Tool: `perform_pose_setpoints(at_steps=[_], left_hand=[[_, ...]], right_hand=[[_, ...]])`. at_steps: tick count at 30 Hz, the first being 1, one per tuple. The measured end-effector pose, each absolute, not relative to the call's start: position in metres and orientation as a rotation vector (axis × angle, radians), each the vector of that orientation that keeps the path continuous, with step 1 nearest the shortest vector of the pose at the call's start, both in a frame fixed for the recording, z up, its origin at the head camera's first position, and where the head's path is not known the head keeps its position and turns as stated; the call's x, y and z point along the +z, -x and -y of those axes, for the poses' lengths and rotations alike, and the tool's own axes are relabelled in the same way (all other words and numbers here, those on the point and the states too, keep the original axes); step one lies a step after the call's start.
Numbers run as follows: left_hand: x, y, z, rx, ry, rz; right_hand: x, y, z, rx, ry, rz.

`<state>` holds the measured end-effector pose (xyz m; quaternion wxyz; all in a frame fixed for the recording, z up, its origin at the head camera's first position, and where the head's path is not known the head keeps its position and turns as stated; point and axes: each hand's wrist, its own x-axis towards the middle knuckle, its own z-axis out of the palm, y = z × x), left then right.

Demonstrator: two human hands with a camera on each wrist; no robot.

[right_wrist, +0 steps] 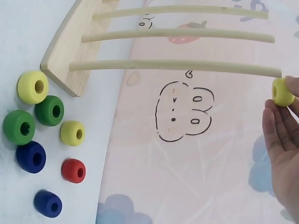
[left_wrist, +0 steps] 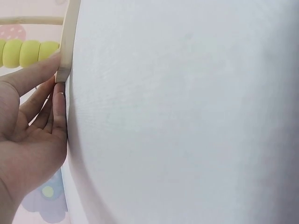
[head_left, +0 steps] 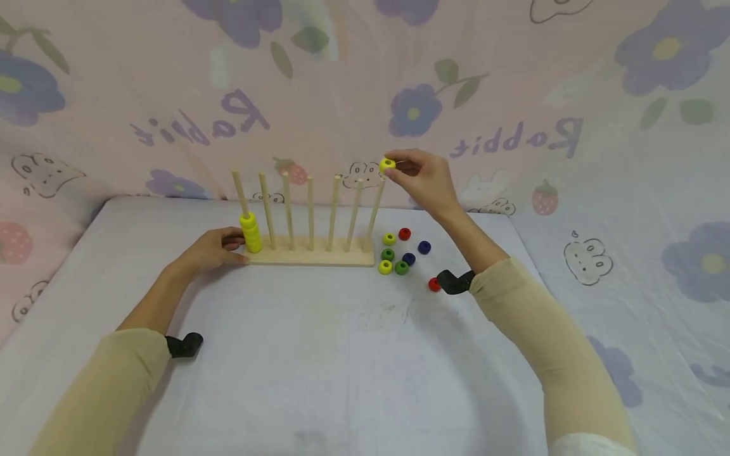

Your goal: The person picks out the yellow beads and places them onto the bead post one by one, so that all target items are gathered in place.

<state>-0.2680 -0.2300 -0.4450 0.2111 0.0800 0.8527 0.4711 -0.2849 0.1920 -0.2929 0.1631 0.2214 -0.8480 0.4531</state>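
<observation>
Leftmost peg (head_left: 239,193): yellow beads (head_left: 251,234) stacked
Other six pegs (head_left: 310,215): bare
Right hand (head_left: 424,180): pinching single yellow bead (head_left: 387,165) beside rightmost peg's tip
Left hand (head_left: 210,251): pinching base (head_left: 310,257) at left end
Loose beads (head_left: 409,259): eight, right of base, presumably unfinished

White table cover (head_left: 319,367) at 6 o'clock, faint dark smudges (head_left: 390,309) on it at 5 o'clock, pink printed cloth (head_left: 353,95) at 12, purple-blue flower (head_left: 415,112) at 1, mirrored "Rabbit" lettering (head_left: 516,138) at 2 and 10, strawberry print (head_left: 544,199) at 3, rabbit-face drawing (head_left: 588,261) beyond it, slightly lower
</observation>
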Motion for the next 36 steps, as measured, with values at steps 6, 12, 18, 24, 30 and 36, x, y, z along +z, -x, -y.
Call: perform_pose_setpoints(at_steps=[6, 12, 18, 24, 30, 36], left_hand=[[-0.447, 0.268, 0.231, 1.311, -0.223, -2.376], [-0.447, 0.269, 0.231, 1.313, -0.225, -2.379], [-0.442, 0.268, 0.229, 1.315, -0.218, -2.378], [-0.443, 0.267, 0.229, 1.323, -0.223, -2.377], [-0.446, 0.265, 0.230, 1.315, -0.202, -2.376], [-0.447, 0.266, 0.230, 1.329, -0.222, -2.378]], right_hand=[[-0.286, 0.286, -0.178, 1.322, -0.654, 2.424], [-0.265, 0.273, -0.156, 1.277, -0.705, 2.447], [-0.251, 0.264, -0.135, 1.283, -0.766, 2.442], [-0.261, 0.285, -0.125, 1.340, -0.823, 2.425], [-0.264, 0.296, -0.115, 1.368, -0.866, 2.439], [-0.262, 0.297, -0.099, 1.368, -0.889, 2.465]])
